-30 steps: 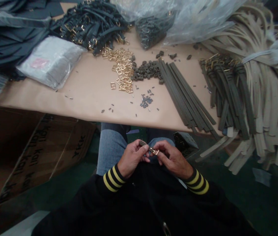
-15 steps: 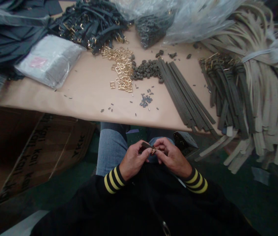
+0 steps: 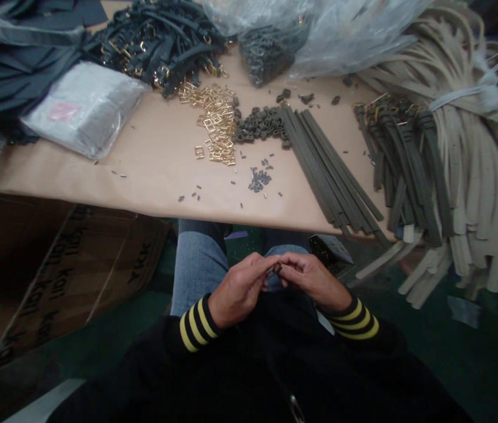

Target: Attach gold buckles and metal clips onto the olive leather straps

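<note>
Over my lap, in front of the table edge, both hands meet fingertip to fingertip. My left hand (image 3: 242,285) is closed on a short dark strap, which its fingers now mostly hide. My right hand (image 3: 313,278) pinches the small gold buckle (image 3: 276,268) at the strap's end; only a bit of it shows between the fingertips. On the table beyond lie a heap of gold buckles (image 3: 218,132), a pile of olive strap loops (image 3: 260,124), a scatter of small dark metal pieces (image 3: 258,179) and a row of olive straps (image 3: 328,170).
Finished-looking olive straps with buckles (image 3: 401,153) and a tied bundle of beige straps (image 3: 478,170) hang over the right edge. Black straps (image 3: 165,44), a plastic-wrapped packet (image 3: 86,108) and clear bags (image 3: 355,41) lie farther back. A cardboard box (image 3: 112,258) stands lower left.
My left fingers have turned and closed over the strap, covering most of it. My right fingers have moved in against the left ones. The view has shifted slightly.
</note>
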`<action>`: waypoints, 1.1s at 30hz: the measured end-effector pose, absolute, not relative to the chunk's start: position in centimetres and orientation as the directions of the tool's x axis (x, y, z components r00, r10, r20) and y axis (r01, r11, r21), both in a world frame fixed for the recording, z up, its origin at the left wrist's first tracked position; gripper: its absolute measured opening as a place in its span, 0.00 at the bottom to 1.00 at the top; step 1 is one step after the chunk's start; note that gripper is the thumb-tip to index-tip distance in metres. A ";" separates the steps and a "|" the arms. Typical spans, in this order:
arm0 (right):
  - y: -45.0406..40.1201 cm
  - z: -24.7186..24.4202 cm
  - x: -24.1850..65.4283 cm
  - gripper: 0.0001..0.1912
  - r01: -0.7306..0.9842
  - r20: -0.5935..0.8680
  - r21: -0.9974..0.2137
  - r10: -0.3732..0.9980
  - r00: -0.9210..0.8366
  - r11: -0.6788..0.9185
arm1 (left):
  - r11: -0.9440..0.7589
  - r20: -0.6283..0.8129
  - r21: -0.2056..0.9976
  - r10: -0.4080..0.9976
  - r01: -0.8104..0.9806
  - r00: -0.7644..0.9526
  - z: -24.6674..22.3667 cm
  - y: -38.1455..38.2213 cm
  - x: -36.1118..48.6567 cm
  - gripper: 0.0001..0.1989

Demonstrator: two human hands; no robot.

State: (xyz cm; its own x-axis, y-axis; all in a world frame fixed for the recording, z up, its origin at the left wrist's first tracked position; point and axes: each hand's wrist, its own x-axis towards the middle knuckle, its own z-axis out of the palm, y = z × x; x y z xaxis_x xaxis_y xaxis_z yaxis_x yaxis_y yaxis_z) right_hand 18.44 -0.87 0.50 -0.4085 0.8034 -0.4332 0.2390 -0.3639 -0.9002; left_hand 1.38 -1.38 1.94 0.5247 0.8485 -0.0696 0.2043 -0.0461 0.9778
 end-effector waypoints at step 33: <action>-1.3 0.6 17.9 0.09 0.403 -0.379 -0.898 0.778 -0.502 -0.177 | 0.568 -0.504 0.823 0.722 0.011 0.474 1.3 -0.6 0.9 0.09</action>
